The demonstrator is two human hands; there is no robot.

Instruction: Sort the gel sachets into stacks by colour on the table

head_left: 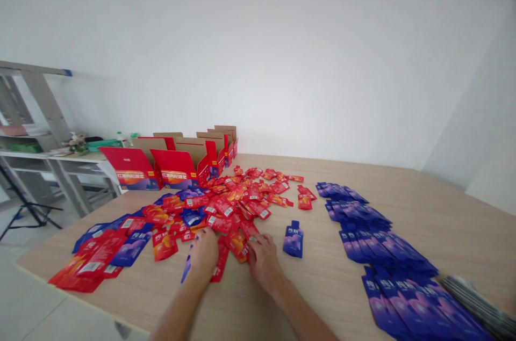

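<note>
Red pouches (pixel 223 205) lie in a loose heap on the wooden table (pixel 258 298), with some blue ones mixed in. At the near edge of the heap, my left hand (pixel 203 255) has its fingers curled over a blue pouch (pixel 186 269), which sticks out on its left side; the fingertips are hidden. My right hand (pixel 263 260) is closed at the edge of a red and orange pouch (pixel 237 245), right of the left hand. Between the hands lies another red pouch (pixel 220 260). A single blue pouch (pixel 293 239) lies flat to the right of my right hand.
Open red boxes (pixel 175 169) stand at the back left. Blue pouches (pixel 397 247) lie in overlapping rows on the right, beside a grey striped bundle (pixel 475 300). Red and blue pouches (pixel 94 258) lie near the left edge. Shelves and a tripod stand beyond the table.
</note>
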